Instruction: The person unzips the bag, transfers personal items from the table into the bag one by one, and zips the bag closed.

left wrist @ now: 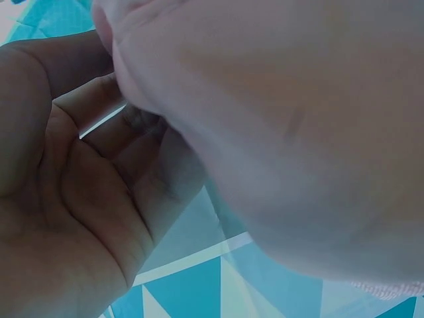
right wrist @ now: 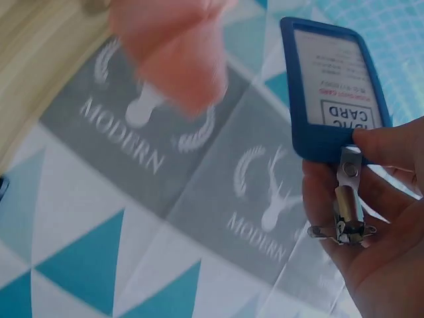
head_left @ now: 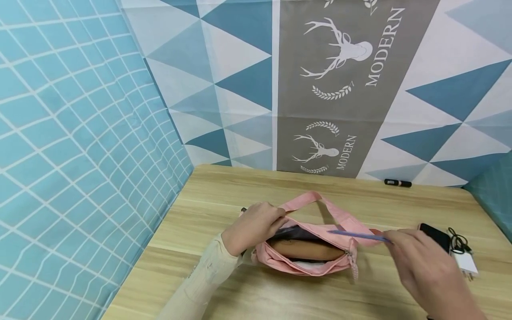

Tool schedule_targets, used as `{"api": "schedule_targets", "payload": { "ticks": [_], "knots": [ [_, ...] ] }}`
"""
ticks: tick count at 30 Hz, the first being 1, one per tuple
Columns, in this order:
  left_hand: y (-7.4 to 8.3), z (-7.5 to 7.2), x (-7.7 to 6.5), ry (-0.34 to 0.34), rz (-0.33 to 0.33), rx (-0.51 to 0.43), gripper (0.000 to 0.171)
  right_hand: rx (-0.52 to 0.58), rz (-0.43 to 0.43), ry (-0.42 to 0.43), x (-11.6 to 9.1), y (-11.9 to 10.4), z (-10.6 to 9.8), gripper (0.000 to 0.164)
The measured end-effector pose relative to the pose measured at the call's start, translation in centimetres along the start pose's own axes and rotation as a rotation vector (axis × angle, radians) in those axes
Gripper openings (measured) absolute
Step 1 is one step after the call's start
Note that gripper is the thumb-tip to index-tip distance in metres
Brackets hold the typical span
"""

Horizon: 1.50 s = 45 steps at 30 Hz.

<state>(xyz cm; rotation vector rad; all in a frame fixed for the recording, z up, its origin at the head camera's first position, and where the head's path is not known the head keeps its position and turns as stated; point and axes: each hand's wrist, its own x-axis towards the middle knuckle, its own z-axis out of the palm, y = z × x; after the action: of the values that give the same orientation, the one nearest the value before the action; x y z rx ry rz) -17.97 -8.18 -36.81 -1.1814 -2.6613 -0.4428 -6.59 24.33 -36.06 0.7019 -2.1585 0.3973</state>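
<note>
A pink bag (head_left: 320, 267) lies unzipped on the wooden table, its strap looped behind it. Inside the opening, a brown item (head_left: 308, 250) and dark lining show. My left hand (head_left: 255, 226) grips the bag's rim at its left end; in the left wrist view, that hand's fingers (left wrist: 106, 106) bend against the pink fabric. Held over the bag's right end is a blue badge holder (head_left: 357, 235), seen edge-on. My right hand (head_left: 424, 262) pinches it near its metal clip (right wrist: 349, 205). A printed card (right wrist: 334, 83) shows in its window in the right wrist view.
To the right lie a black phone (head_left: 434, 235), a black cable (head_left: 459, 242) and a white charger (head_left: 465, 263). A small black cylinder (head_left: 398, 182) lies by the table's back edge. Patterned cloth (head_left: 244, 89) hangs behind, blue grid cloth (head_left: 72, 146) at the left.
</note>
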Motion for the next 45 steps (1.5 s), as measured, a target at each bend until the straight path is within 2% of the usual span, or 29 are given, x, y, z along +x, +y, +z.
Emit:
{"api": "schedule_targets", "payload": {
  "ticks": [4, 8, 11, 18, 21, 24, 26, 29, 33, 37, 41, 45],
  "knots": [
    [-0.1, 0.0, -0.1, 0.003, 0.003, 0.004, 0.020, 0.024, -0.058, -0.026, 0.5, -1.5, 1.8, 0.048],
    [-0.1, 0.1, -0.1, -0.002, 0.009, -0.002, 0.021, 0.036, -0.179, -0.030, 0.7, -2.5, 3.6, 0.042],
    [0.0, 0.1, -0.1, -0.002, 0.012, 0.000, 0.021, 0.047, -0.233, -0.051, 0.6, -3.1, 4.9, 0.043],
    [0.1, -0.2, 0.0, 0.003, 0.020, 0.001, 0.020, 0.026, -0.300, -0.084, 0.4, -4.4, 8.2, 0.042],
    [0.1, -0.2, 0.0, -0.001, 0.023, -0.006, 0.021, 0.023, -0.302, -0.136, 0.2, -5.0, 9.5, 0.042],
    [0.0, -0.1, 0.1, -0.006, 0.028, -0.007, 0.023, 0.040, -0.264, -0.222, 0.0, -5.4, 10.3, 0.045],
    [0.0, -0.1, 0.1, -0.011, 0.033, -0.003, 0.024, 0.049, -0.243, -0.237, -0.1, -5.5, 10.7, 0.048],
    [0.1, -0.1, 0.1, -0.015, 0.036, 0.004, 0.023, 0.036, -0.221, -0.201, -0.3, -5.8, 10.9, 0.048],
    [0.2, -0.2, 0.1, -0.020, 0.028, 0.012, 0.021, 0.037, -0.215, -0.103, -0.8, -6.6, 10.8, 0.044],
    [0.3, -0.2, 0.1, -0.014, 0.019, 0.024, 0.018, 0.051, -0.228, -0.072, -1.8, -7.7, 10.8, 0.041],
    [0.3, -0.2, 0.2, -0.015, 0.020, 0.031, 0.019, 0.034, -0.192, -0.128, -2.7, -8.3, 11.2, 0.046],
    [0.4, -0.1, 0.2, -0.029, 0.022, 0.030, 0.019, -0.003, -0.185, -0.248, -3.3, -8.2, 11.6, 0.057]
  ]
}}
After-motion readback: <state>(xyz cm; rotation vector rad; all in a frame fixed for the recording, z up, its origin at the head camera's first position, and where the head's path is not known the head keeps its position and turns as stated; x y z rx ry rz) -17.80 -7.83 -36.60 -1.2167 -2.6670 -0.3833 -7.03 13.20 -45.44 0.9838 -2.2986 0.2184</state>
